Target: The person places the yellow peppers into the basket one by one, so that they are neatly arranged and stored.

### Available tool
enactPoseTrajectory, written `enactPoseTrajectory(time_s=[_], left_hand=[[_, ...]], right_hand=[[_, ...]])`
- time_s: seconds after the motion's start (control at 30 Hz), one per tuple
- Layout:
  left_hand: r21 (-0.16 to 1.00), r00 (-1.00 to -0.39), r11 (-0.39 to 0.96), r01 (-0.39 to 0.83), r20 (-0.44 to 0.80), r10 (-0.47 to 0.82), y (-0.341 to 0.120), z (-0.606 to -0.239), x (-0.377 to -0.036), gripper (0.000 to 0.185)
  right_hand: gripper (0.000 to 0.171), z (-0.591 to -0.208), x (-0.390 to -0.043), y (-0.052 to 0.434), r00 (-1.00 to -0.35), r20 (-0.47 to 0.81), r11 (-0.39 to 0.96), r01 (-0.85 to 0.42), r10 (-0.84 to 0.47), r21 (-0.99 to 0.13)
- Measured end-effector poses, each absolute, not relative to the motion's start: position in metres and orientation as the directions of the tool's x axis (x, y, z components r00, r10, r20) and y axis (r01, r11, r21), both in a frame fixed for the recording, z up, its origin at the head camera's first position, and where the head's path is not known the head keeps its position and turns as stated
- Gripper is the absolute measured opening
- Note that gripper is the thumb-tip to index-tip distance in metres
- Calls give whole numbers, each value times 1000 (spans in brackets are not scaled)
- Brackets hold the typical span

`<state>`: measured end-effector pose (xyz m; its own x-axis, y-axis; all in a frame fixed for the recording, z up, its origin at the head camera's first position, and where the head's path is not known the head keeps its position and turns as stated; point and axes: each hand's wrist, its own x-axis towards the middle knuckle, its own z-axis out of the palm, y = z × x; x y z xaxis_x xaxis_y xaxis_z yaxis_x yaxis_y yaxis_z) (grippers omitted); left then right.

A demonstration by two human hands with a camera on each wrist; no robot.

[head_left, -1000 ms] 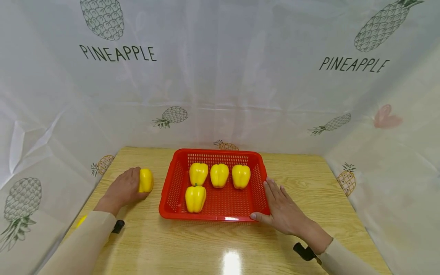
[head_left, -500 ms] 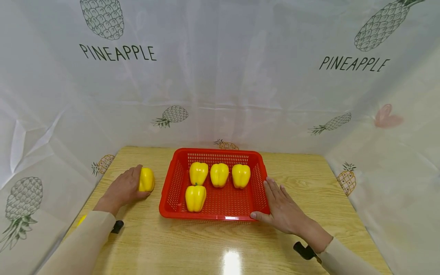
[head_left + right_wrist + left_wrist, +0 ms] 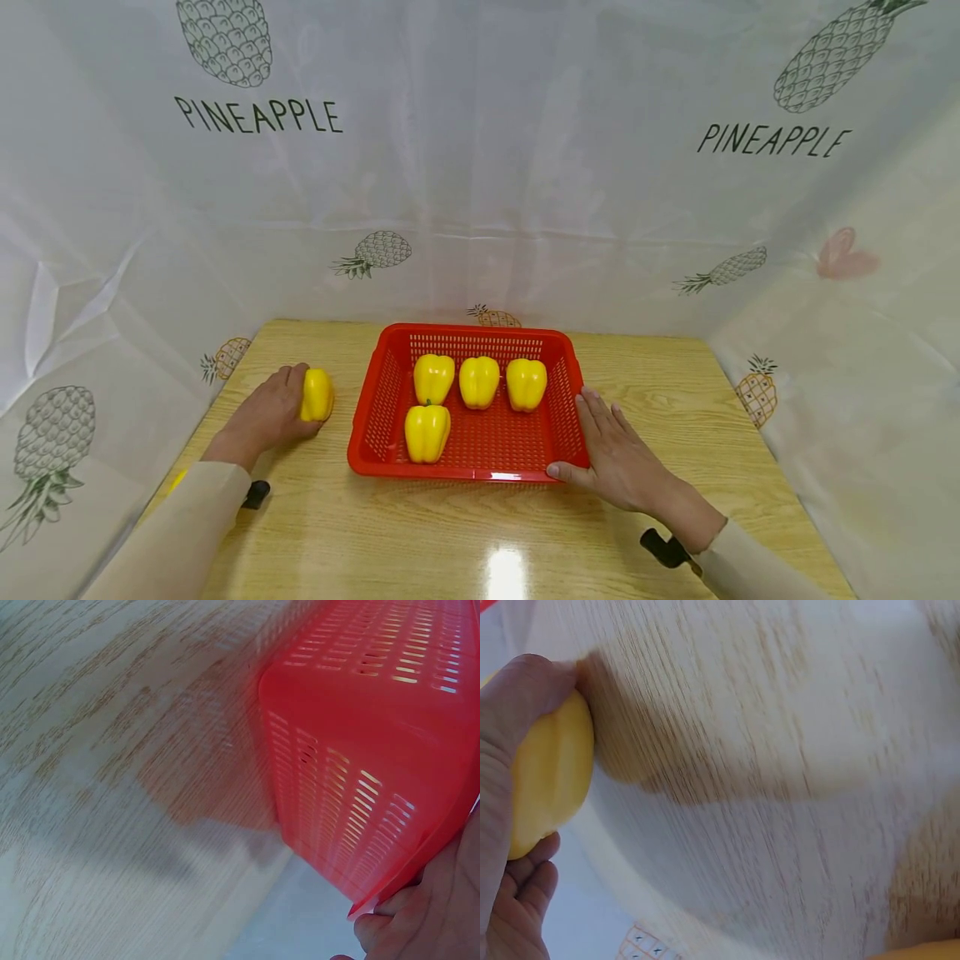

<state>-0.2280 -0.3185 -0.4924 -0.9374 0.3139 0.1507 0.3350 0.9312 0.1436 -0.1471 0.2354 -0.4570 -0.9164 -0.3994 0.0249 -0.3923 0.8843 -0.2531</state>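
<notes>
Barely any change over the last second. Left hand (image 3: 264,414) keeps its fingers (image 3: 294,375) curled round the loose yellow pepper (image 3: 317,395), near the counter's left edge, just left of the red basket (image 3: 380,392). The pepper has shifted slightly: a touch toward the basket half a second ago, now back and rolled a bit further under the palm. Head view shows it low at the counter; contact with the surface can't be confirmed. Left wrist view confirms the wrap: thumb over one end of the pepper (image 3: 549,778), fingers under it, counter (image 3: 780,787) blurred behind.

Right hand (image 3: 618,462) hasn't moved: flat on the counter along the basket's right wall, fingers straight, thumb against the near-right corner. Right wrist view shows the fingertips (image 3: 390,919) at the basket rim (image 3: 352,772). Bracing, not gripping.

Basket contents unchanged: three peppers (image 3: 478,382) in a row along the far side, one (image 3: 427,432) at near left, none touching.

Read: grip secured, transfer not started; basket steadied for it.
</notes>
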Motion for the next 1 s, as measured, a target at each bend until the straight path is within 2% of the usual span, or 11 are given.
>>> enactPoseTrajectory(time_s=[0.13, 0.37, 0.53, 0.8, 1.0], left_hand=[[168, -926, 924, 343, 223, 303, -321, -493, -228, 87], [131, -844, 897, 422, 419, 336, -324, -493, -234, 87], [107, -821, 893, 438, 453, 348, -323, -491, -235, 93], [104, -813, 887, 449, 459, 358, -321, -485, -235, 86], [1, -740, 868, 497, 523, 423, -319, -478, -240, 88]], right_hand=[[113, -457, -147, 236, -916, 28, 883, -394, -401, -256], [114, -457, -148, 236, -915, 26, 884, -396, -402, -249], [113, -456, -147, 235, -915, 26, 884, -397, -404, -247], [113, -456, -147, 235, -914, 33, 883, -399, -404, -247], [113, -455, -146, 235, -915, 27, 883, -396, -402, -254]])
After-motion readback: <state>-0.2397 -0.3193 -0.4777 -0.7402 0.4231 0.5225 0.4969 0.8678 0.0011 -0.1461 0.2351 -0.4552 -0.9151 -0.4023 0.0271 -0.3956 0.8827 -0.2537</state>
